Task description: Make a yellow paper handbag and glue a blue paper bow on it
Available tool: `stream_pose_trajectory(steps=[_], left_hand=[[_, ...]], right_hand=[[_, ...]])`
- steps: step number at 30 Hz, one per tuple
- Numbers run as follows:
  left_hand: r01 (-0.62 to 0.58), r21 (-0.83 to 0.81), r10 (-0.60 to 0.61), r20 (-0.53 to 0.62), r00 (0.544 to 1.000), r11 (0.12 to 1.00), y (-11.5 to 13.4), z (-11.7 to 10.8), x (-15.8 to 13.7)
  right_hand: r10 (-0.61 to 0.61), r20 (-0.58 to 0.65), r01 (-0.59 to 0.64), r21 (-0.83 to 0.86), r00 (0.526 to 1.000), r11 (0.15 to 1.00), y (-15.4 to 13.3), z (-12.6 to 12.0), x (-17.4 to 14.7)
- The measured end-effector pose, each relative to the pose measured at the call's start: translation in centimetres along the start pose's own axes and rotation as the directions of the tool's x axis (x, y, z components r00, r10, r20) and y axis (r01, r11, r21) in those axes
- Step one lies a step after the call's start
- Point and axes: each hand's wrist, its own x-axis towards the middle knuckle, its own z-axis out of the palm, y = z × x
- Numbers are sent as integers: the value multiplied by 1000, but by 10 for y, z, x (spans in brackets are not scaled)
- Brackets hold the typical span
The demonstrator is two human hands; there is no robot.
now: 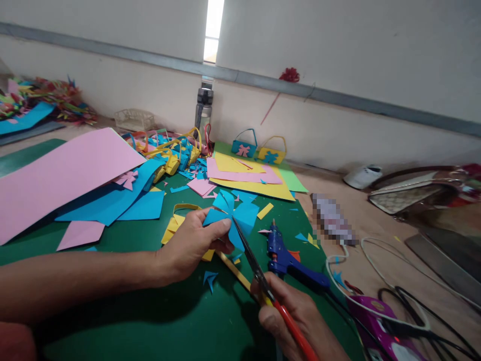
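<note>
My left hand (195, 238) pinches a blue paper flower (240, 213) with several petals by its left side, thumb on top. In my right hand (293, 313) is a pair of scissors (255, 265) with red handles. Their blades point up and left, with the tips at the middle of the flower. Beneath my left hand lies a yellow paper bag (170, 229), partly hidden by the fingers. A yellow strip (236, 268) runs below the scissors. Blue offcuts (210, 280) lie on the green mat (150, 311) near my hands.
A blue glue gun (289, 260) rests right of the scissors, its cord leading to a purple power strip (370, 321). Pink sheets (71, 173) and blue sheets (124, 200) lie left. Small paper bags (271, 154), a bottle (205, 108) and stacked yellow paper (263, 188) are at the back.
</note>
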Motion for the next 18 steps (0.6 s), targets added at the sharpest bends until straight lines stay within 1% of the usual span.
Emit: stream_pose_trajectory(steps=[4,7,10,11,14,18], left_hand=[[-40,44,41,-23,999,998,3,-1,0],[-58,90,61,-33,998,994,6,-2,0],[-55,102,59,-41,997,993,7,-2,1],[-56,93,60,-40,997,994,7,-2,1],[-71,53,73,-38,997,996,9,-2,1],[-73,-1,73,-43,996,997,15,-3,3]], right_hand=[[-69,68,67,36,995,997,3,-3,-2],[-28,132,17,82,991,996,2,-7,-3],[7,205,-25,89,979,996,5,-8,-4],[10,203,-29,93,979,995,8,-7,-4],[44,133,-62,135,990,989,25,-2,-7],[137,20,-138,214,990,967,50,1,-19]])
